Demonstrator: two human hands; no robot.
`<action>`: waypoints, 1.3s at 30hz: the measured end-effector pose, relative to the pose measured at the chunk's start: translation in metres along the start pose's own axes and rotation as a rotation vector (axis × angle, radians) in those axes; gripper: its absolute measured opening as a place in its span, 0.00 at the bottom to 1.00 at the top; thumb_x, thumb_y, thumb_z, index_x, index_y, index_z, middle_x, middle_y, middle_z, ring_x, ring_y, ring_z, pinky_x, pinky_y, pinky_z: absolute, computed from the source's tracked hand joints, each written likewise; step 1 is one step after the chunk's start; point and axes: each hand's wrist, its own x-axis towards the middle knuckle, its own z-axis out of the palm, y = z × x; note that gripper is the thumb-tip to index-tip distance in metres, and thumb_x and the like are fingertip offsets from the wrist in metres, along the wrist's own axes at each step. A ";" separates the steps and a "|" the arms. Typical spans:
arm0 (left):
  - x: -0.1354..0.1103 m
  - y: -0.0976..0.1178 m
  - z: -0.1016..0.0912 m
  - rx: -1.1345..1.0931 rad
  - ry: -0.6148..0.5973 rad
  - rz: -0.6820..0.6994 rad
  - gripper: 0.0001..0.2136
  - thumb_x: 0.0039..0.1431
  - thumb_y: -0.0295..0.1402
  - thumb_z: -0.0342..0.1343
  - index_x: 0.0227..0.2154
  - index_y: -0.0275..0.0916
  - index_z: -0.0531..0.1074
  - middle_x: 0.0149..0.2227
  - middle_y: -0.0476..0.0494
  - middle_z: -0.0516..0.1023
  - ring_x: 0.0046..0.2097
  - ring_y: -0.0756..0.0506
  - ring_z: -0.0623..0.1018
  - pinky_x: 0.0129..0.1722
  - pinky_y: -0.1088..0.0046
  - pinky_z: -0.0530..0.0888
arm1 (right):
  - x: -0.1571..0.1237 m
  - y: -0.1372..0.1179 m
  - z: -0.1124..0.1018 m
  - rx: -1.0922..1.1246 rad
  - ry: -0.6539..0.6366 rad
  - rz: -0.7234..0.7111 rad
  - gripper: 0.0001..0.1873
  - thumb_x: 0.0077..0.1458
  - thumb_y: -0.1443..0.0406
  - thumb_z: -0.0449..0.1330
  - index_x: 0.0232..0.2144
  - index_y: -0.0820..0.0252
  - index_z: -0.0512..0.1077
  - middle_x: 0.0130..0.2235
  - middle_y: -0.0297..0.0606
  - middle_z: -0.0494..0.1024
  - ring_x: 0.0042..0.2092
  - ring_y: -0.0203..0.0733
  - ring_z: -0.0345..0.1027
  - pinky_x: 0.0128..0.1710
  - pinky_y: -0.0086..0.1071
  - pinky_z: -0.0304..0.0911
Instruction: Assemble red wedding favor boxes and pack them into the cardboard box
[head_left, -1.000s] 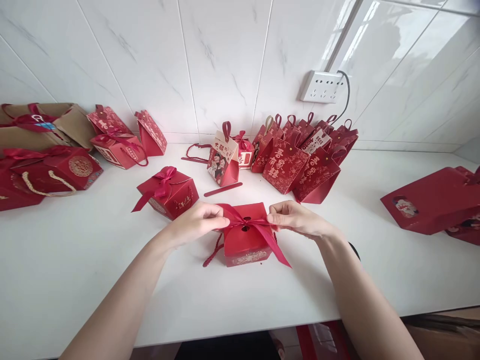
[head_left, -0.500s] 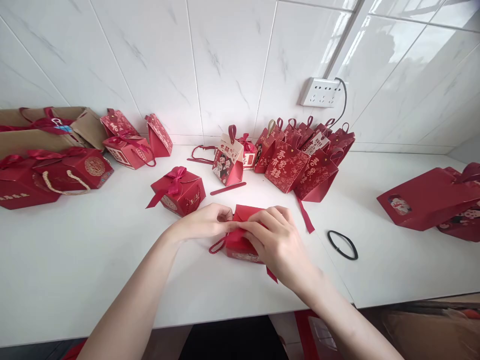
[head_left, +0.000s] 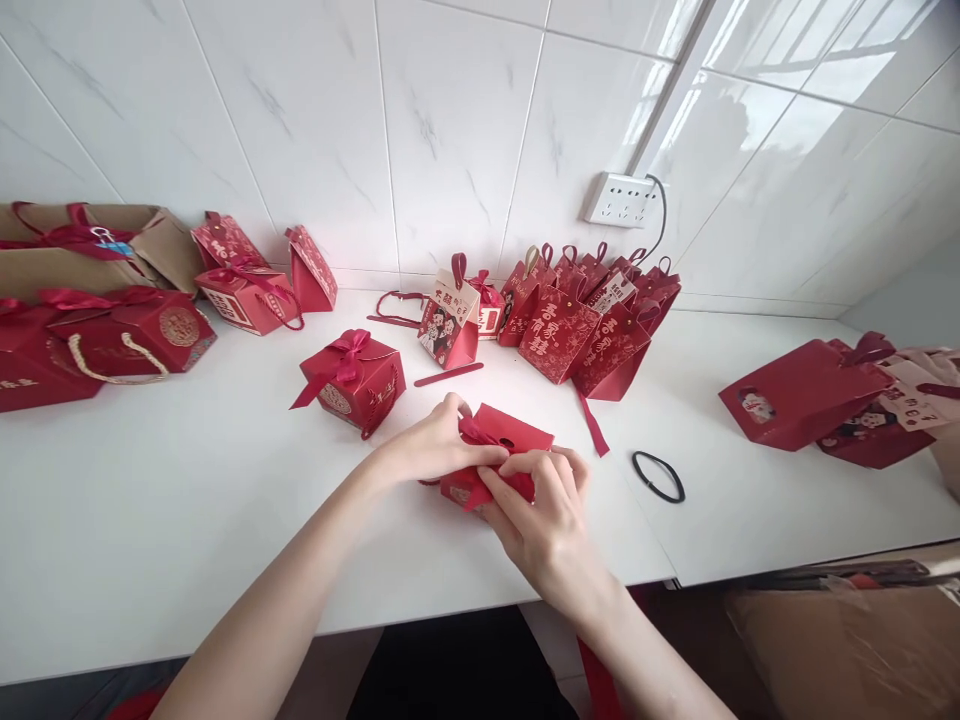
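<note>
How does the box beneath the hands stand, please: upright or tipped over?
Upright: the red box has its top, with the dark hole, facing up.

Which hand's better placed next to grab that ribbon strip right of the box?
Probably your right hand: it's nearer the ribbon strip. Your left hand is farther, at the red box's left side. Both look busy.

The white table [head_left: 247, 570] is carrying a red box [head_left: 529, 431] up front, peaked boxes [head_left: 559, 335] are standing behind, a black band [head_left: 681, 491] is lying right.
</note>
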 end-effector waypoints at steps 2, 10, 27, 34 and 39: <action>-0.002 0.003 0.004 -0.012 0.006 0.010 0.42 0.38 0.54 0.63 0.55 0.41 0.56 0.40 0.44 0.74 0.36 0.44 0.75 0.32 0.71 0.70 | -0.004 -0.002 0.003 -0.026 0.043 -0.014 0.08 0.56 0.72 0.59 0.39 0.61 0.73 0.32 0.37 0.70 0.37 0.38 0.63 0.45 0.41 0.54; 0.004 0.000 0.016 -0.243 -0.067 0.098 0.25 0.43 0.41 0.63 0.44 0.40 0.64 0.36 0.48 0.77 0.37 0.45 0.76 0.35 0.71 0.71 | -0.009 -0.001 0.008 -0.034 0.142 -0.044 0.11 0.55 0.76 0.59 0.40 0.60 0.72 0.30 0.34 0.69 0.33 0.35 0.62 0.39 0.36 0.53; 0.004 -0.002 0.030 -0.296 0.028 0.075 0.23 0.43 0.42 0.65 0.39 0.41 0.62 0.38 0.48 0.78 0.40 0.44 0.78 0.37 0.70 0.71 | -0.022 -0.006 0.002 0.050 0.163 -0.087 0.13 0.52 0.77 0.58 0.39 0.61 0.73 0.26 0.31 0.67 0.28 0.31 0.61 0.36 0.36 0.52; 0.005 -0.002 0.030 -0.247 0.052 0.105 0.26 0.42 0.47 0.65 0.39 0.41 0.61 0.41 0.44 0.78 0.42 0.41 0.78 0.40 0.66 0.71 | 0.000 0.020 -0.033 0.278 0.006 0.228 0.13 0.58 0.60 0.51 0.37 0.60 0.73 0.35 0.40 0.70 0.36 0.41 0.66 0.37 0.38 0.58; 0.003 0.000 0.033 -0.245 0.069 0.151 0.25 0.44 0.46 0.64 0.41 0.41 0.62 0.43 0.42 0.76 0.43 0.41 0.77 0.40 0.66 0.72 | 0.031 0.056 -0.023 0.267 -0.318 0.808 0.23 0.56 0.48 0.51 0.21 0.59 0.63 0.24 0.33 0.68 0.25 0.36 0.60 0.25 0.30 0.54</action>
